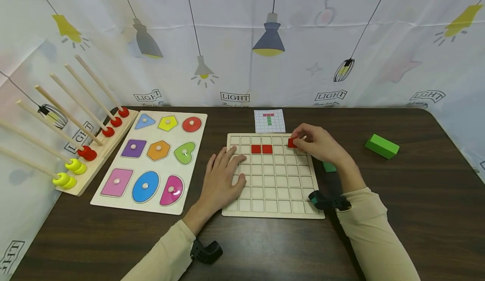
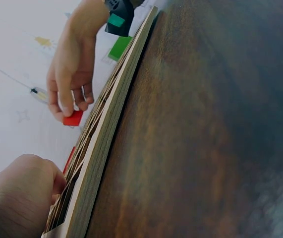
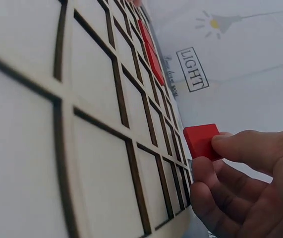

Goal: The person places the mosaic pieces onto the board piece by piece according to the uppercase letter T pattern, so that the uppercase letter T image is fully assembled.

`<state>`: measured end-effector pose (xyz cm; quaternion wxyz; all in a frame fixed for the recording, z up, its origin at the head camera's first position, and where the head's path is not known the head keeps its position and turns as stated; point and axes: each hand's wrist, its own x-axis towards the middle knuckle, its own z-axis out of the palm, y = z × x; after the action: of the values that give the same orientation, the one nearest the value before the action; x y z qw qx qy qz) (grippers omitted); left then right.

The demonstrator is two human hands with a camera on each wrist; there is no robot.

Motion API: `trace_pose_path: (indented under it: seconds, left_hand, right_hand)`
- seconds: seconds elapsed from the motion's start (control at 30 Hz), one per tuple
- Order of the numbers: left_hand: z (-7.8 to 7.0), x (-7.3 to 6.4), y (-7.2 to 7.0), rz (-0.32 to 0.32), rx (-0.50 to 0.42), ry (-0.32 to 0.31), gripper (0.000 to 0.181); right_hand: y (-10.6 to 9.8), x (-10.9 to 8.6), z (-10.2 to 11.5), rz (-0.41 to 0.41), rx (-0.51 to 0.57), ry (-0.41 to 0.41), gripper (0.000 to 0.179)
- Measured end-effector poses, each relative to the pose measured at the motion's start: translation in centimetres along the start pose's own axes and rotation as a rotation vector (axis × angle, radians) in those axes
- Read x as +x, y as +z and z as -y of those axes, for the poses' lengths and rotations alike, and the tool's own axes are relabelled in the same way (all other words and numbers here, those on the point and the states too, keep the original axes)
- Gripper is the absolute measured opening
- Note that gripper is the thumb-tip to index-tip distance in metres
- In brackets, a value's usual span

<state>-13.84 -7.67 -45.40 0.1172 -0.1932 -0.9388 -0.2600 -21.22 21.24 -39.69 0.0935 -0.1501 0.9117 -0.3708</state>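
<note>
A pale wooden grid board (image 1: pixel 269 192) lies on the table, with two red square tiles (image 1: pixel 256 149) side by side in its second row. My right hand (image 1: pixel 320 144) pinches another red square tile (image 3: pixel 202 141) between thumb and fingers, above the board's upper right part. In the right wrist view that tile is held off the grid. My left hand (image 1: pixel 223 180) rests on the left side of the board with its fingers spread. Just behind the board is a small pattern card (image 1: pixel 259 125) printed with a red and green T shape on a grid.
A shape puzzle board (image 1: pixel 159 176) with knobbed pieces lies at left, beside a wooden peg stand (image 1: pixel 126 126) with red and yellow beads. At right sits a green block (image 1: pixel 382 146). Another green piece (image 1: pixel 329 167) is partly hidden by the right forearm. A printed curtain (image 1: pixel 235 79) hangs behind.
</note>
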Motion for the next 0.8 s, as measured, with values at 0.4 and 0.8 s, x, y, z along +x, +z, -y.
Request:
trace_pose_path:
  seconds: [0.4, 0.8]
  left_hand:
    - [0.0, 0.1, 0.0, -0.007, 0.008, 0.008, 0.039]
    - [0.0, 0.1, 0.0, -0.007, 0.012, 0.008, 0.039]
  right_hand:
    - [1.2, 0.5, 0.8, 0.019, 0.011, -0.052, 0.013]
    - [2.3, 0.8, 1.5, -0.015, -0.026, -0.058, 0.011]
